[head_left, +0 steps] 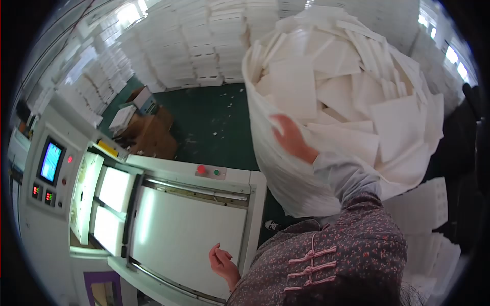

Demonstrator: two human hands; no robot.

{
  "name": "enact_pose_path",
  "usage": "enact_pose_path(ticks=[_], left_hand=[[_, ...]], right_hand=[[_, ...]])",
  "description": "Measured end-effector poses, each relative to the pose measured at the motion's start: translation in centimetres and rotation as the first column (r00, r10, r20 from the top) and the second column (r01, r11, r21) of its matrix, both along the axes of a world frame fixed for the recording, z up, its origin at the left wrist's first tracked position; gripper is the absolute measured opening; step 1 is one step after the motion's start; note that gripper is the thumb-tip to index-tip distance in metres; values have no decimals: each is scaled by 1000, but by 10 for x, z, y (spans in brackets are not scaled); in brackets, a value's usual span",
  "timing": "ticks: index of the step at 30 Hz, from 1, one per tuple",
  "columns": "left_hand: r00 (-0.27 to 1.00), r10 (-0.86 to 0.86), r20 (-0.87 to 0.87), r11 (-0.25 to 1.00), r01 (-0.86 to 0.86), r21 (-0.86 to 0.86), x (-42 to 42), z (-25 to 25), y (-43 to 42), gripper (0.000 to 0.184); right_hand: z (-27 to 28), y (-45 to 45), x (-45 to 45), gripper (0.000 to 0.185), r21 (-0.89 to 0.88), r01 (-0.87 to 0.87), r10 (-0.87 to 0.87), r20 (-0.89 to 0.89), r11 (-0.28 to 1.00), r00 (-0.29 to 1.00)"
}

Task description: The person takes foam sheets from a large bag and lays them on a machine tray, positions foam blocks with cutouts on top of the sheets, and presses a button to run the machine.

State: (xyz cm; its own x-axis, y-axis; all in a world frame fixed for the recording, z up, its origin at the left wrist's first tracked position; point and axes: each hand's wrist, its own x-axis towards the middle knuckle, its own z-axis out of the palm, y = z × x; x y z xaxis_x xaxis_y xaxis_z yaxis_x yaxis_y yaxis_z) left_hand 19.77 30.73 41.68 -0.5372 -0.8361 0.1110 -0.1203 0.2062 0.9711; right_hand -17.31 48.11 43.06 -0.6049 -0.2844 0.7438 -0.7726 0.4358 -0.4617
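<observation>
My left hand (pixel 223 265) hovers over the near edge of a machine's flat white bed (pixel 189 229). Its fingers are loosely bent and apart, with nothing visible in them. Higher up and to the right, my right hand (pixel 293 137) is in front of the side of a big white sack (pixel 270 168), near its rim. Motion smears that hand, but the fingers look stretched out and hold nothing I can see; whether it touches the sack I cannot tell. Flat white foam-like sheets (pixel 293 89) fill the sack, lying at many angles.
Left of the bed is a control panel with a lit screen (pixel 51 160). A red button (pixel 201 169) and a green button (pixel 217 172) sit on the machine's frame. Beyond it, cardboard boxes (pixel 148 135) stand on the green floor (pixel 204 117). Tall white stacks (pixel 199 46) line the back.
</observation>
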Motion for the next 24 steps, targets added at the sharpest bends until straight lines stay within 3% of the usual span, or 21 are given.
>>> enact_pose_path(ticks=[4,6,9,11,13,14,16,18,21,24], left_hand=[[999,-41,16,999,41,15,-6,24,-42,20],[998,-57,20,998,57,4,-11,29,-47,20],[995,-95,10,995,95,-3,-21,33,-49,20],[996,-89,13,996,89,-6,-28,34,-54,20],[995,-99,18,995,99,-8,-34,34,-60,20],[995,-95,22,995,95,-3,-35,35,-62,20],[996,-91,26,996,91,10,-39,33,-65,21],[993,-115,23,993,114,11,-46,30,-68,21],[987,-155,30,988,155,-3,-57,26,-71,22],[976,-216,31,976,216,12,-71,24,-68,23]], right_hand=[[1,43,-93,50,-120,274,-248,191,954,950],[1,69,-117,60,4,486,-440,432,874,787],[-20,78,-152,66,54,568,-519,485,821,704],[-8,72,-147,55,-12,558,-519,349,830,780],[0,89,-156,57,-22,560,-561,-8,828,828],[10,101,-153,57,-17,568,-568,-5,823,823],[40,138,-136,63,94,695,-671,-198,713,714],[58,180,-119,67,204,825,-779,-271,528,565],[68,247,-84,68,165,883,-845,-257,440,469],[74,320,-34,71,45,954,-878,-381,295,290]])
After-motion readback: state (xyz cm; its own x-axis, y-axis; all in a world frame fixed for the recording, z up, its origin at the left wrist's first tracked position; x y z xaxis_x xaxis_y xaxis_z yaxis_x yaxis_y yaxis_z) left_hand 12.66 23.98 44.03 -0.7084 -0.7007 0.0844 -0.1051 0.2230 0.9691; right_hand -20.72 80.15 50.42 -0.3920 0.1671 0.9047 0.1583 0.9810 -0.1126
